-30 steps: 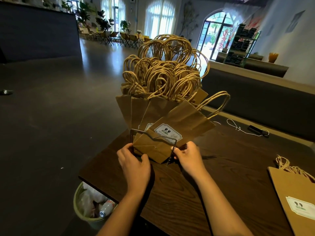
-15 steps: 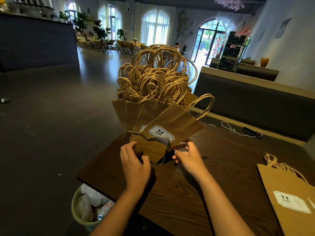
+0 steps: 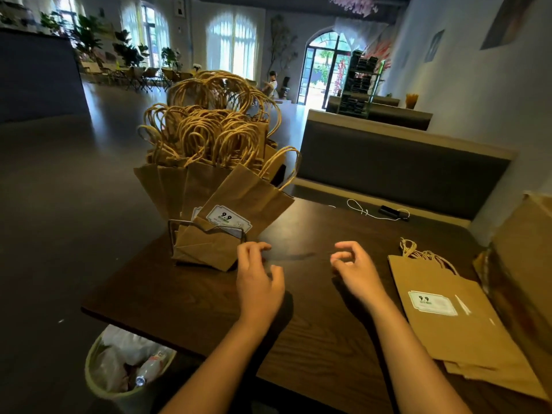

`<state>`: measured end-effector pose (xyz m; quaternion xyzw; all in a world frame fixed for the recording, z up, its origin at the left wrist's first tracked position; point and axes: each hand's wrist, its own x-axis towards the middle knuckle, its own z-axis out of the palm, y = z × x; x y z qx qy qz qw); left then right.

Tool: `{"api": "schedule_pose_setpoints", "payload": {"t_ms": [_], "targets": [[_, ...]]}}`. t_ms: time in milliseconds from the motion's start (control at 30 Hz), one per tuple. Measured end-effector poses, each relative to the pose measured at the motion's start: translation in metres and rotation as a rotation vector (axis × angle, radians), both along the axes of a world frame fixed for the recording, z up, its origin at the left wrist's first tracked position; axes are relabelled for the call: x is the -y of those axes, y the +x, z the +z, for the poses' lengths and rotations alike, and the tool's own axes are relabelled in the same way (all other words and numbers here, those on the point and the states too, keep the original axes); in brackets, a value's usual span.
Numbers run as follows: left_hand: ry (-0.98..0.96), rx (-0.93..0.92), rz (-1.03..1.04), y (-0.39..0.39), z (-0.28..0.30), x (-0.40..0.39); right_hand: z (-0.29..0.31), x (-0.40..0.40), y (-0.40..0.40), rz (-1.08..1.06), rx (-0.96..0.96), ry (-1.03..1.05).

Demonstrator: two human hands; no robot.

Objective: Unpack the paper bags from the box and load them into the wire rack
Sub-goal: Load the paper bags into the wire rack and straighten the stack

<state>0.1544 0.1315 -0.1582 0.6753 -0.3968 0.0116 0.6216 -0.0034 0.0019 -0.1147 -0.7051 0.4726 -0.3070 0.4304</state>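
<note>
Both hands are seen over the dark wooden table (image 3: 313, 333), nothing held in either. Left hand (image 3: 259, 279) is hovering just right of the wire rack (image 3: 176, 231), fingers loosely curled, fingertips close to the front bag's bottom corner; actual contact cannot be told. Right hand (image 3: 354, 271) is raised mid-table, fingers relaxed and half bent, thumb and forefinger nearly meeting but pinching nothing.

Wire rack is placed at the table's far-left corner and is packed with upright kraft paper bags (image 3: 191, 189), fanned out, twisted paper handles (image 3: 209, 127) bunched on top. Front bag (image 3: 239, 213) is tilted to the right, folded bottom resting in the rack's near end, white "9.9" label (image 3: 228, 219) facing the camera, one handle loop sticking out to the right.

A flat stack of paper bags (image 3: 457, 321) is laid on the table at right, well apart from the rack, label up, handles pointing away from the person. Cardboard box (image 3: 525, 264) is seen at the right edge, just beside that stack, only partly in frame.

White cable (image 3: 358, 208) and small black device (image 3: 389, 211) are lying near the table's far edge. Green waste bin (image 3: 125, 372) with plastic bags and a bottle is seen on the floor below the table's near-left corner. Padded bench back (image 3: 388, 162) is set behind the table.
</note>
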Motion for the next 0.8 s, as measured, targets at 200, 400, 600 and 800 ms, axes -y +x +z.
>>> {"api": "schedule_pose_setpoints", "payload": {"t_ms": [200,400,600,800], "targets": [[0.203,0.053,-0.186,-0.073,-0.012,0.034,-0.008,0.030,-0.099,-0.334,-0.177,-0.095],[0.430,0.241,-0.406,-0.133,-0.029,0.063,-0.031,0.052,-0.188,-0.539,-0.788,-0.002],[0.479,0.397,-0.430,-0.144,-0.034,0.067,-0.049,0.044,-0.203,-0.663,-0.841,-0.052],[0.507,0.395,-0.437,-0.144,-0.037,0.065,-0.062,0.039,-0.204,-0.749,-0.725,-0.249]]}}
